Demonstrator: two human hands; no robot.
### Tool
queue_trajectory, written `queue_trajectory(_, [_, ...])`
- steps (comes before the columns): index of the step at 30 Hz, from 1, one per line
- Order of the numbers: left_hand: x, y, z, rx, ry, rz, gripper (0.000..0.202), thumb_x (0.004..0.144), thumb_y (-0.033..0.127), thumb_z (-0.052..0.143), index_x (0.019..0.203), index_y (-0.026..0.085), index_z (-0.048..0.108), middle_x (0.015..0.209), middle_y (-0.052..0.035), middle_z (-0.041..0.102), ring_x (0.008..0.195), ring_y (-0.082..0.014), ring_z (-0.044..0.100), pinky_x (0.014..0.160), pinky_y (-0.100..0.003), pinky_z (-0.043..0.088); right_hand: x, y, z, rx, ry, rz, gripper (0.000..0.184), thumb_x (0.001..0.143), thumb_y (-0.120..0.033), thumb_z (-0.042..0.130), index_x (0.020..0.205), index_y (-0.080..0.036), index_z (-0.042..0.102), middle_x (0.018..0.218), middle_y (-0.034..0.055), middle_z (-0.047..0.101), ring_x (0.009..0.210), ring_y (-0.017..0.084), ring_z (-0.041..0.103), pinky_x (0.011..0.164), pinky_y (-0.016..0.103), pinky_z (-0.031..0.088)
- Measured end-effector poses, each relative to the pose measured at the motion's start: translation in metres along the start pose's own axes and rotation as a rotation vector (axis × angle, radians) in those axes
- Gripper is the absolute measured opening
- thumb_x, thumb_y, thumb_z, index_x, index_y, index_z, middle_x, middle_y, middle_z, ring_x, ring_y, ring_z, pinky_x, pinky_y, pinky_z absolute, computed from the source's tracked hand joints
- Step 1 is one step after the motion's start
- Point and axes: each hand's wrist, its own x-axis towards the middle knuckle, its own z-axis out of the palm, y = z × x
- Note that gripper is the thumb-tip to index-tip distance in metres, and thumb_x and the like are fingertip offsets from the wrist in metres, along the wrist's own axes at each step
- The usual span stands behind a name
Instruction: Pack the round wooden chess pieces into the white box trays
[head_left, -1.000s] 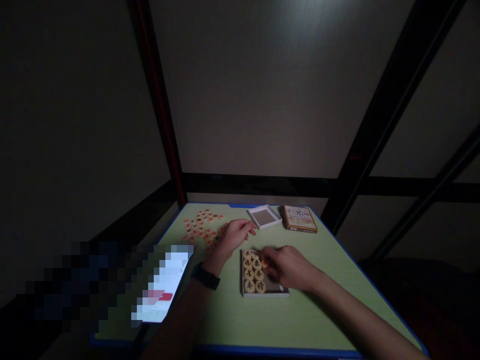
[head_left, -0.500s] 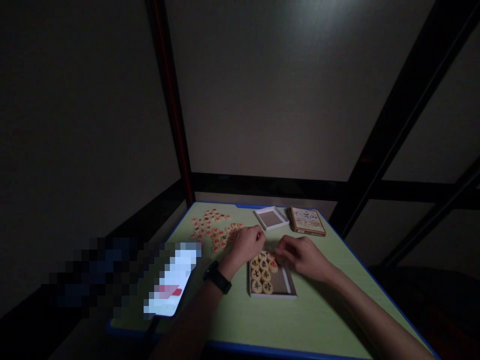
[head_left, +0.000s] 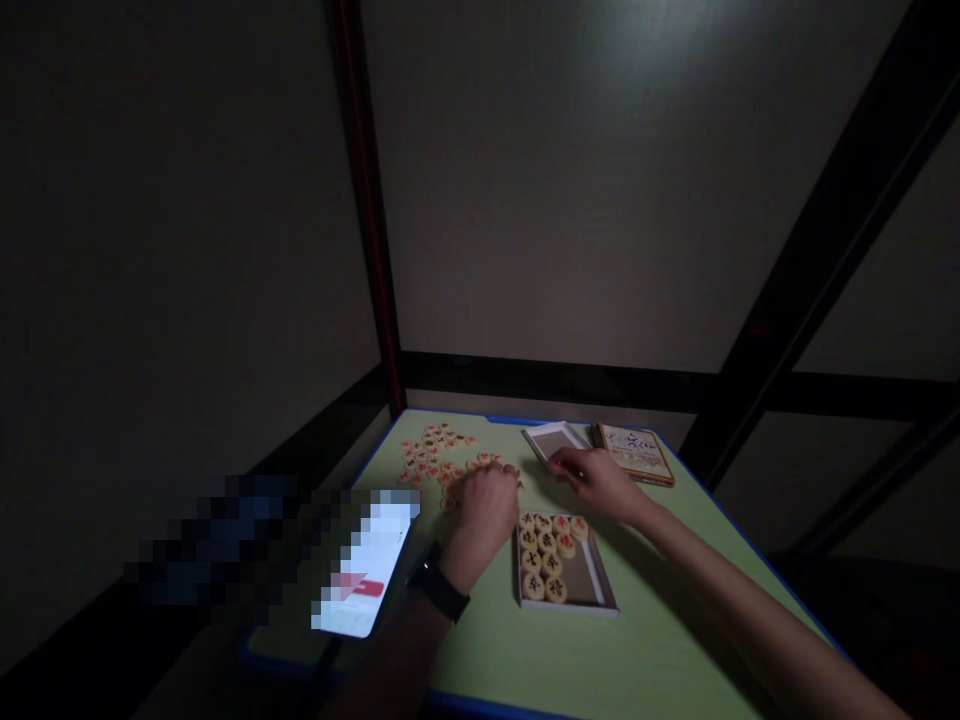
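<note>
My left hand, wearing a black watch, reaches to the near edge of a scatter of xiangqi pieces. Its fingers are curled down among them, and whatever lies under the fingertips is hidden. A shallow open box sits nearer, holding round wooden pieces with black or red characters, packed along its left and far sides. Over the near edge of a white box tray hovers my right hand, thumb and fingers bent with a small gap between them; no piece shows there.
A printed game box lies at the far right of the green table. To the left, a lit phone stands out, partly pixelated. Behind the blue table edge rises a wall.
My right hand has lifted away from the box toward the far tray, leaving a red-marked piece in the top row. My left hand has shifted back to the loose pieces. The view has turned slightly.
</note>
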Motion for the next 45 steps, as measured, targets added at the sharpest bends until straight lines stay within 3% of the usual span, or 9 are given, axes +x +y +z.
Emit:
queue_trajectory(5, [-0.01, 0.019, -0.001, -0.048, 0.076, 0.068, 0.032, 0.089, 0.02, 0.039, 0.11, 0.012, 0.063, 0.102, -0.0194, 0.066, 0.094, -0.0308, 0.065, 0.077, -0.039, 0.048, 0.074, -0.018, 0.018, -0.131, -0.2, -0.096, 0.026, 0.083, -0.01, 0.053, 0.103, -0.013, 0.07, 0.09, 0.0083, 0.073, 0.074, 0.016, 0.062, 0.067, 0.023, 0.039])
queue_trajectory(8, [-0.012, 0.022, -0.005, -0.076, 0.04, 0.091, 0.033, 0.089, 0.027, 0.041, 0.102, 0.011, 0.067, 0.093, -0.0193, 0.069, 0.09, -0.0316, 0.066, 0.077, -0.04, 0.048, 0.116, -0.027, 0.041, -0.142, -0.265, -0.121, 0.026, 0.08, -0.012, 0.061, 0.103, -0.014, 0.071, 0.09, 0.0073, 0.073, 0.076, 0.016, 0.063, 0.067, 0.022, 0.04])
queue_trajectory(14, [-0.011, 0.018, -0.004, -0.082, -0.026, 0.075, 0.038, 0.089, 0.028, 0.04, 0.094, 0.008, 0.071, 0.086, -0.0227, 0.071, 0.083, -0.0329, 0.068, 0.072, -0.041, 0.048, 0.155, -0.033, 0.08, -0.168, -0.317, -0.176, 0.018, 0.076, -0.01, 0.063, 0.092, -0.013, 0.071, 0.091, 0.009, 0.073, 0.082, 0.018, 0.063, 0.066, 0.022, 0.038])
queue_trajectory(23, [-0.016, 0.026, -0.008, -0.096, 0.017, 0.165, 0.034, 0.086, 0.028, 0.043, 0.086, 0.01, 0.071, 0.082, -0.0175, 0.072, 0.08, -0.0301, 0.067, 0.073, -0.042, 0.049, 0.148, -0.028, 0.079, -0.149, -0.282, -0.238, 0.037, 0.075, -0.004, 0.053, 0.108, -0.014, 0.065, 0.091, 0.0073, 0.07, 0.078, 0.016, 0.059, 0.065, 0.021, 0.036])
queue_trajectory(28, [-0.018, 0.026, -0.003, -0.145, 0.121, 0.357, 0.024, 0.079, 0.028, 0.05, 0.086, 0.013, 0.067, 0.085, -0.0128, 0.07, 0.078, -0.0268, 0.065, 0.07, -0.038, 0.049, 0.133, -0.033, 0.071, -0.115, -0.308, -0.333, 0.022, 0.072, -0.003, 0.053, 0.08, -0.014, 0.071, 0.075, 0.0025, 0.066, 0.067, 0.013, 0.051, 0.063, 0.022, 0.034])
queue_trajectory(32, [-0.018, 0.027, 0.009, -0.193, 0.285, 0.519, 0.016, 0.071, 0.026, 0.052, 0.076, 0.015, 0.063, 0.071, -0.0081, 0.065, 0.065, -0.0231, 0.061, 0.06, -0.035, 0.047, 0.126, -0.038, 0.071, -0.083, -0.311, -0.367, 0.022, 0.07, -0.002, 0.056, 0.08, -0.014, 0.071, 0.07, 0.0001, 0.064, 0.062, 0.011, 0.047, 0.061, 0.021, 0.034])
queue_trajectory(38, [-0.019, 0.028, 0.016, -0.297, 0.617, 0.604, 0.007, 0.063, 0.022, 0.048, 0.064, 0.018, 0.053, 0.059, -0.0039, 0.052, 0.054, -0.0173, 0.049, 0.051, -0.03, 0.038, 0.121, -0.05, 0.08, 0.039, -0.269, -0.463, 0.032, 0.075, -0.001, 0.052, 0.096, -0.015, 0.072, 0.079, 0.0017, 0.069, 0.067, 0.012, 0.053, 0.067, 0.021, 0.039])
queue_trajectory(41, [-0.018, 0.028, 0.016, -0.318, 0.668, 0.602, 0.006, 0.062, 0.021, 0.046, 0.063, 0.019, 0.051, 0.058, -0.0032, 0.049, 0.053, -0.0166, 0.046, 0.051, -0.03, 0.036, 0.12, -0.054, 0.077, 0.065, -0.231, -0.505, 0.032, 0.077, -0.001, 0.051, 0.098, -0.015, 0.071, 0.088, 0.0051, 0.071, 0.077, 0.014, 0.058, 0.074, 0.023, 0.042])
queue_trajectory(45, [-0.021, 0.032, 0.016, -0.332, 0.656, 0.704, 0.005, 0.063, 0.023, 0.049, 0.062, 0.019, 0.052, 0.056, -0.002, 0.048, 0.053, -0.015, 0.045, 0.049, -0.029, 0.032, 0.111, -0.051, 0.058, 0.017, -0.257, -0.462, 0.027, 0.073, -0.001, 0.056, 0.09, -0.015, 0.073, 0.082, 0.0049, 0.07, 0.075, 0.015, 0.059, 0.071, 0.024, 0.042])
